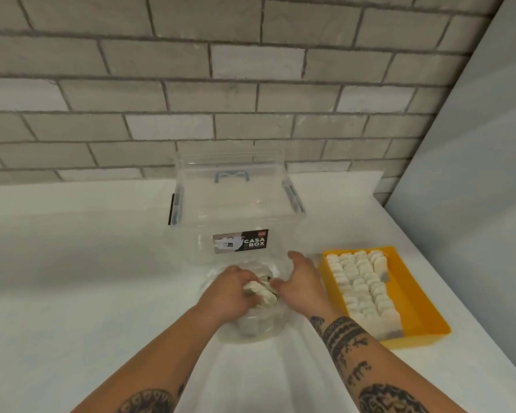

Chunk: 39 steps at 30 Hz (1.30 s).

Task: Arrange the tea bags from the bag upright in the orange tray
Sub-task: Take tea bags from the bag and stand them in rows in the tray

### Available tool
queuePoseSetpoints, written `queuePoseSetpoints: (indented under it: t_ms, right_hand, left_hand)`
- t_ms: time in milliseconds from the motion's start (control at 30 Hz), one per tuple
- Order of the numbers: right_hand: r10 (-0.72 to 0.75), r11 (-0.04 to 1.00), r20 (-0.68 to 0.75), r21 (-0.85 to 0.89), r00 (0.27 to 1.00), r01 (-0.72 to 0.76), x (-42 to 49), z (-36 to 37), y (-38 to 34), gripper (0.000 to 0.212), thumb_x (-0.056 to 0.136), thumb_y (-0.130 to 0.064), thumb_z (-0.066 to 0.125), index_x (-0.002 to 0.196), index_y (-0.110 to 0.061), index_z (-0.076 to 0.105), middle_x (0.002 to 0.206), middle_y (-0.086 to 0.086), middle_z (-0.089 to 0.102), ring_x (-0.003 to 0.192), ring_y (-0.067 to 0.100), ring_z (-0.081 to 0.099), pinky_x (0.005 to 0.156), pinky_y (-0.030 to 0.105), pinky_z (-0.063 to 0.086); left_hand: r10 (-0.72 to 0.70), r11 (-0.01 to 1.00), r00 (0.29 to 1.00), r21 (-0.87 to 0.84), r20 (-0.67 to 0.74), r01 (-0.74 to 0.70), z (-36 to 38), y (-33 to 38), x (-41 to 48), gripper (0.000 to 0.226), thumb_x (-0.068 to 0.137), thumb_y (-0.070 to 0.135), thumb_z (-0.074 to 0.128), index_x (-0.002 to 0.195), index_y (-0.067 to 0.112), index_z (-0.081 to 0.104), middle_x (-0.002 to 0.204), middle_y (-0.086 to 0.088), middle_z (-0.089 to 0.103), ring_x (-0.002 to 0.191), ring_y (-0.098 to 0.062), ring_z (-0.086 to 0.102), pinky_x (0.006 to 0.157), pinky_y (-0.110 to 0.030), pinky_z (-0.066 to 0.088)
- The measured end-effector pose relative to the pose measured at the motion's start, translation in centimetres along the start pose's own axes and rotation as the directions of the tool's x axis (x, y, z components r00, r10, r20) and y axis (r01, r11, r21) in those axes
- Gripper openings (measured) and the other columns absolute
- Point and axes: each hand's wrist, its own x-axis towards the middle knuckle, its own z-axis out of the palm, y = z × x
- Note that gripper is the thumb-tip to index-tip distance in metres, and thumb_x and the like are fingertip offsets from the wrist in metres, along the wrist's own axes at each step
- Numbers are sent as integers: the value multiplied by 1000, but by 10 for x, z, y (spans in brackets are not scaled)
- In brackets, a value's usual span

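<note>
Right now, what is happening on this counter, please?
A person works at a clear plastic bag in front of a clear storage box. The left hand grips a bunch of tea bags in the bag; the right hand is at its rim, grip unclear. The orange tray beside it already holds rows of upright tea bags.

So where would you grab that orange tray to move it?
Probably by the orange tray at its long right wall, coming from the right and above: the floor beside that wall is bare, while the upright tea bags crowd the left wall.
</note>
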Motion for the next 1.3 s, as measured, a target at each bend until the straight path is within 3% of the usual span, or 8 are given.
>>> queuePoseSetpoints:
  t_ms: [133,300,400,500,833,1000,1100,1300]
  right_hand:
    - [-420,905,-242,-36,875,425,-12,-6,-34,30,88,-15,64,117,-21,64,116,-6,59,105,12,53,91,23,42]
    - [-256,912,202,-273,945,305,-3,18,-45,35,90,-21,64,125,-17,66,127,5,65,114,21,62,97,29,50]
    - [-243,864,218,-394,945,313,1,35,-45,40,91,-23,63,130,-17,62,127,10,64,116,28,60,96,37,53]
    - [-282,836,187,-434,941,337,1,41,-44,32,92,-19,60,122,-23,69,118,10,68,108,29,64,89,35,54]
    - [-334,942,210,55,919,330,18,-6,-60,11,83,-26,80,94,-26,79,90,-12,75,87,4,68,82,25,53]
    - [-404,913,316,197,859,357,23,-31,-79,10,83,-17,81,90,-23,76,84,-12,75,76,-1,66,75,22,54]
    - [-422,907,378,181,824,381,23,-30,-89,20,80,-15,84,97,-16,73,80,-13,73,70,-3,65,71,18,53]
    - [-456,889,317,124,832,441,31,-19,-101,25,79,-21,84,99,-24,69,81,-16,65,73,2,62,72,24,54]
  left_hand:
    - [-52,993,998,-111,-39,48,-17,0,-6,51,84,11,70,131,30,65,124,7,66,100,-11,66,84,-24,55]
    - [-193,956,974,-248,-119,159,-27,-13,-12,52,84,-9,48,119,23,71,121,7,70,95,-10,67,75,-19,50]
    - [-247,909,957,-378,-154,173,-23,-19,-15,50,85,-11,43,108,24,71,113,5,72,92,-8,68,67,-10,46]
    - [-281,867,947,-464,-155,181,-18,-22,-19,45,89,-7,45,108,25,71,108,10,70,104,-13,69,79,-24,54]
    - [-281,756,929,-652,-242,59,-32,-17,-21,30,106,40,43,101,30,71,102,6,76,94,-14,72,92,-46,59]
    - [-192,457,981,-885,4,93,-52,0,-16,61,105,59,28,124,17,68,117,-9,75,107,-25,72,95,-44,56]
    - [62,257,973,-946,221,198,-56,3,-16,73,97,71,32,139,18,58,135,-16,65,123,-39,62,104,-55,50]
    - [103,275,955,-931,278,241,-56,-6,-28,67,83,50,74,139,19,53,118,-15,71,104,-38,71,58,-31,58]
